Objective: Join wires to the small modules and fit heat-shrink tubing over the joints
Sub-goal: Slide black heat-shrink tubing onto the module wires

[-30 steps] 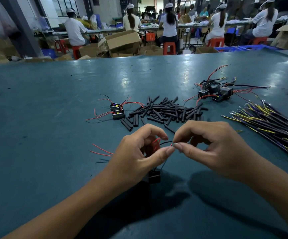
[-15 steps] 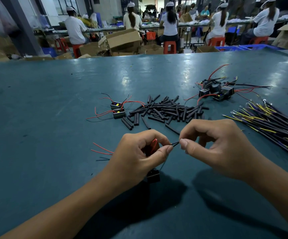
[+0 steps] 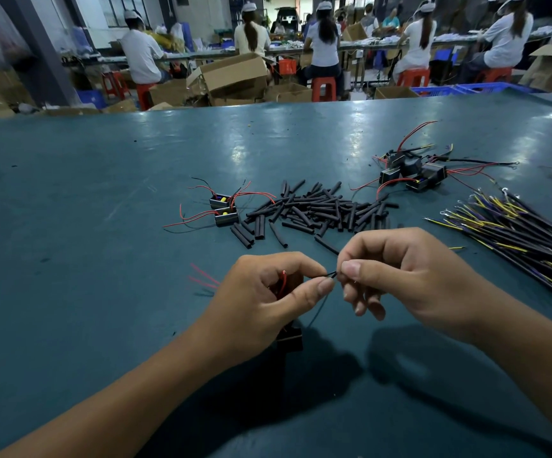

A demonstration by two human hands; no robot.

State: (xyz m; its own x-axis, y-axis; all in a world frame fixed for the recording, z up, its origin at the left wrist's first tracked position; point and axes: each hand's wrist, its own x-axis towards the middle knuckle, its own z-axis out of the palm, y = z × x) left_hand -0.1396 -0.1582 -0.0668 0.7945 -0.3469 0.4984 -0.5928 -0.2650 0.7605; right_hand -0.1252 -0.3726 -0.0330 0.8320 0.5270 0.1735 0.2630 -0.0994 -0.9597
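Observation:
My left hand (image 3: 261, 299) and my right hand (image 3: 403, 279) meet above the near middle of the table, each pinching an end of a thin black wire (image 3: 331, 275) between thumb and forefinger. Red wires (image 3: 282, 284) loop inside my left palm. A small black module (image 3: 289, 338) hangs on its lead just below my left hand. A heap of black heat-shrink tubes (image 3: 314, 209) lies beyond both hands. Two open modules with yellow parts (image 3: 223, 209) lie left of the heap.
A cluster of wired black modules (image 3: 413, 173) sits at the back right. A bundle of black and yellow wires (image 3: 519, 233) lies at the right edge. Loose red wire ends (image 3: 201, 276) lie left of my left hand. Seated workers and cardboard boxes fill the background.
My hands have stayed together over the same spot, with the pinch on the black wire drawn slightly tighter. The hanging module swayed a little.

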